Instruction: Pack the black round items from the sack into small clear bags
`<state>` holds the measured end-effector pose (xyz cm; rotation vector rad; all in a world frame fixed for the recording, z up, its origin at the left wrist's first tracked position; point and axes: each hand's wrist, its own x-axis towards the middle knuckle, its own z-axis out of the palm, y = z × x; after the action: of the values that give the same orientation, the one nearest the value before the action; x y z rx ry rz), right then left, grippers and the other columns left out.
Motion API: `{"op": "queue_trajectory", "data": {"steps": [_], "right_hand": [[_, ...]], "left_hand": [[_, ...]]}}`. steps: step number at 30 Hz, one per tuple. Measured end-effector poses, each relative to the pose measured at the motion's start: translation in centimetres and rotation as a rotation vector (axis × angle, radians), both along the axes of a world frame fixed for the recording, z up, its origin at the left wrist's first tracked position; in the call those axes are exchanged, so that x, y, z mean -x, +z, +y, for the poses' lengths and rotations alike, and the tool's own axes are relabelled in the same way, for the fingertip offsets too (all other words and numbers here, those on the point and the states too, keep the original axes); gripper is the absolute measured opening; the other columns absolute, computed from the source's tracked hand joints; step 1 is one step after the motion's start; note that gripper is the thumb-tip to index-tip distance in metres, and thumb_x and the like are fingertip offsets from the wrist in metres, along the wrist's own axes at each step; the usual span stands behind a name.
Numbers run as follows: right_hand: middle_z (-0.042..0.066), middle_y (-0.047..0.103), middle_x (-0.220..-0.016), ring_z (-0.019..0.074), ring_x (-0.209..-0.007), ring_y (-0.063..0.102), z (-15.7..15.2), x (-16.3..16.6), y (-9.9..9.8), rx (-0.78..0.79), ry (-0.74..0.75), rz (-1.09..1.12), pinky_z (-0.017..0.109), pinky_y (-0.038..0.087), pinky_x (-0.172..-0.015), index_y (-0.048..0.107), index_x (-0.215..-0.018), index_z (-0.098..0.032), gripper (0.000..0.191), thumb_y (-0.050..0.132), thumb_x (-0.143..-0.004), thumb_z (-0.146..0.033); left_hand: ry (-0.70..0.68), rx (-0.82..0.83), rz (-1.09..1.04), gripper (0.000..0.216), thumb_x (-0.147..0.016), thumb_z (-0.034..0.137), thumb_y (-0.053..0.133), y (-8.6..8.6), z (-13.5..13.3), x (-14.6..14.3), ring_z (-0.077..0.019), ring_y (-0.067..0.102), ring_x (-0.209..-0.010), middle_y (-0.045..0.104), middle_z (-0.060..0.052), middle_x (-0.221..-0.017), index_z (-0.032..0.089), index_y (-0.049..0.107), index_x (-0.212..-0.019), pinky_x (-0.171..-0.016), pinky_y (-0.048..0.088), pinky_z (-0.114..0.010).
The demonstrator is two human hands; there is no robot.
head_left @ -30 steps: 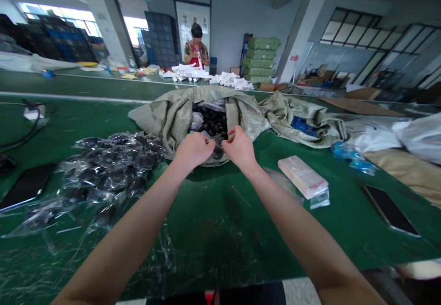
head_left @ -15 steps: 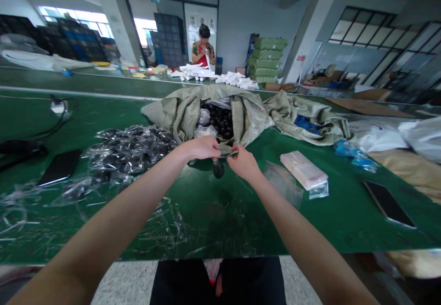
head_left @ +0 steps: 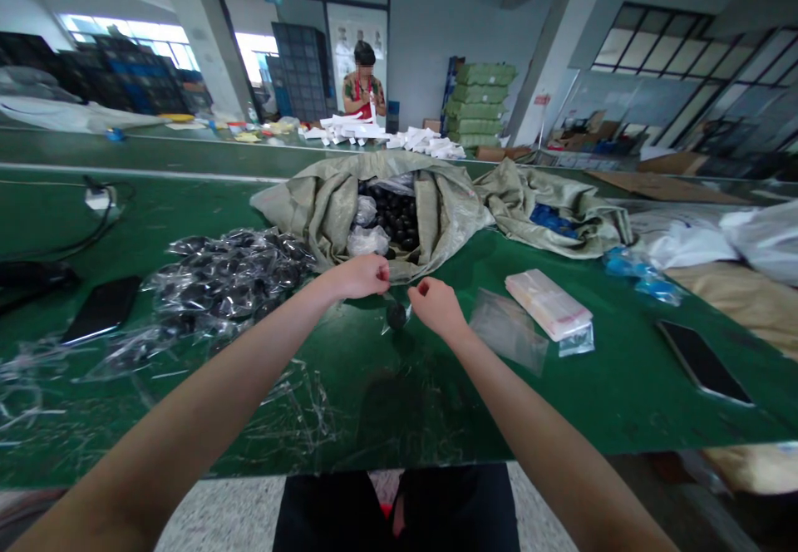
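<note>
A round black piece (head_left: 396,314) hangs in a small clear plastic bag just below my hands, above the green table. My left hand (head_left: 362,276) is closed in a pinch at the top of that bag. To its right, my right hand (head_left: 435,303) has its fingers pressed together near the bag's other edge; what they hold is too small to make out. Behind both hands lies an open grey-green woven sack (head_left: 455,203) full of black round pieces (head_left: 399,213). At left is a pile of bagged black pieces (head_left: 230,273).
Right of my hands lie loose clear bags (head_left: 508,332) and a stack of flat bags (head_left: 549,304). Phones lie at left (head_left: 103,309) and right (head_left: 704,361). Clear strips (head_left: 305,406) litter the near table. A co-worker (head_left: 363,86) stands across, behind white pieces (head_left: 352,130).
My hands have moved a little apart, the right one slightly lower. The bagged black piece now hangs clear of the sack's front edge, with more plastic showing beside it.
</note>
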<state>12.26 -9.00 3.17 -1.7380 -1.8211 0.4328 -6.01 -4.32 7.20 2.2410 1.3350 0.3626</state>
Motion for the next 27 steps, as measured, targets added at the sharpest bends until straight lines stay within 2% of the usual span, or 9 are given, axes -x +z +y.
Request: {"op": "queue_trajectory", "data": {"steps": [3, 7, 10, 14, 19, 21, 23, 25, 27], "right_hand": [[0.004, 0.066, -0.08, 0.0186, -0.076, 0.061, 0.1, -0.3, -0.6, -0.028, 0.045, 0.054, 0.029, 0.046, -0.072, 0.06, -0.079, -0.02, 0.015, 0.053, -0.082, -0.033], [0.009, 0.064, -0.098, 0.0207, -0.087, 0.062, 0.3, -0.3, -1.1, -0.11, 0.129, 0.084, 0.033, 0.049, -0.078, 0.06, -0.096, -0.016, 0.037, 0.063, -0.076, -0.047], [0.011, 0.065, -0.103, 0.0203, -0.088, 0.063, 0.8, 0.1, -0.9, -0.127, 0.17, 0.091, 0.032, 0.05, -0.079, 0.061, -0.102, -0.014, 0.042, 0.064, -0.077, -0.047], [0.008, 0.07, -0.091, 0.0193, -0.081, 0.064, 1.3, 0.4, -0.1, -0.106, 0.148, -0.019, 0.03, 0.048, -0.078, 0.065, -0.087, -0.016, 0.017, 0.057, -0.081, -0.03], [0.007, 0.07, -0.076, 0.0205, -0.076, 0.065, 1.2, 0.3, 0.9, -0.122, 0.085, -0.135, 0.029, 0.045, -0.073, 0.065, -0.072, -0.018, 0.018, 0.053, -0.082, -0.026], [0.007, 0.07, -0.074, 0.0211, -0.074, 0.065, 1.2, 0.2, 1.3, -0.15, 0.068, -0.152, 0.029, 0.045, -0.072, 0.065, -0.071, -0.019, 0.018, 0.053, -0.081, -0.027], [0.007, 0.07, -0.073, 0.0217, -0.073, 0.065, 1.2, 0.1, 1.7, -0.167, 0.046, -0.167, 0.03, 0.045, -0.071, 0.064, -0.069, -0.019, 0.018, 0.053, -0.081, -0.028], [0.007, 0.07, -0.073, 0.0221, -0.073, 0.065, 1.2, 0.0, 2.2, -0.174, 0.027, -0.177, 0.03, 0.045, -0.071, 0.064, -0.068, -0.019, 0.019, 0.053, -0.08, -0.028], [0.007, 0.07, -0.073, 0.0223, -0.074, 0.066, 1.2, -0.2, 2.5, -0.176, 0.017, -0.179, 0.03, 0.045, -0.072, 0.064, -0.067, -0.019, 0.019, 0.053, -0.08, -0.028]], "left_hand": [[-0.017, -0.041, -0.036, 0.008, -0.067, 0.024, 0.053, -0.5, 0.0, -0.5, -0.0121, 0.054, -0.057, 0.062, 0.002, -0.061, 0.018, 0.057, -0.069, -0.054, 0.037, -0.022], [-0.074, -0.037, -0.039, 0.008, -0.068, 0.022, 0.053, -0.6, 0.3, -0.6, -0.0123, 0.056, -0.059, 0.063, 0.002, -0.063, 0.018, 0.059, -0.072, -0.057, 0.039, -0.022], [-0.086, -0.056, -0.04, 0.007, -0.069, 0.022, 0.054, -0.7, 0.6, -0.6, -0.0127, 0.057, -0.061, 0.064, 0.002, -0.064, 0.018, 0.059, -0.072, -0.059, 0.04, -0.022], [-0.096, -0.058, -0.034, 0.009, -0.071, 0.024, 0.055, -0.3, 0.7, -0.4, -0.0131, 0.058, -0.063, 0.065, 0.001, -0.066, 0.018, 0.061, -0.074, -0.061, 0.041, -0.022], [-0.009, -0.094, -0.098, 0.025, -0.075, 0.041, 0.061, 0.0, -0.2, 0.4, -0.0152, 0.061, -0.07, 0.069, -0.002, -0.076, 0.017, 0.065, -0.08, -0.066, 0.043, -0.024], [0.134, -0.136, -0.205, 0.034, -0.083, 0.047, 0.053, -0.9, -1.1, 0.7, -0.0168, 0.062, -0.074, 0.071, -0.004, -0.081, 0.016, 0.066, -0.082, -0.071, 0.046, -0.026], [0.29, -0.161, -0.315, 0.039, -0.09, 0.045, 0.043, -2.4, -2.2, 1.0, -0.0182, 0.064, -0.08, 0.073, -0.006, -0.085, 0.015, 0.068, -0.084, -0.078, 0.047, -0.029], [0.31, -0.125, -0.403, 0.031, -0.088, 0.038, 0.048, -4.3, -3.2, 1.0, -0.0191, 0.066, -0.09, 0.074, -0.007, -0.094, 0.016, 0.069, -0.093, -0.087, 0.048, -0.031], [0.245, -0.075, -0.46, 0.028, -0.084, 0.032, 0.055, -6.0, -3.8, 0.8, -0.0196, 0.066, -0.099, 0.074, -0.007, -0.104, 0.016, 0.07, -0.101, -0.095, 0.047, -0.031]]}}
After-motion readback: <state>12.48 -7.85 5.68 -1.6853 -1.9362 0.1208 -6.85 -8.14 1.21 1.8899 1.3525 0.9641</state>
